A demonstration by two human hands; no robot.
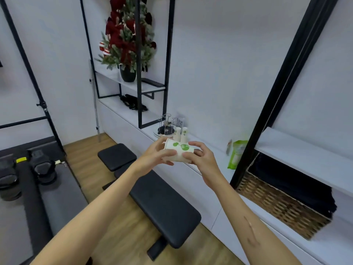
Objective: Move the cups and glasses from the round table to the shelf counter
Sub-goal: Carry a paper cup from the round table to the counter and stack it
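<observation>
Paper cup [178,153], white with green print, lying sideways in the air just before the counter [210,150], left hand [156,155] gripping the rim end, right hand [200,159] the base end. Likely light, crushable; hold walls gently. Two more cups [181,133] upside down on counter behind it, beside one glass rack [166,127].

Bright, even indoor light with soft shadows; wide-angle bending at the edges, far counter [191,142] slightly blurred
</observation>
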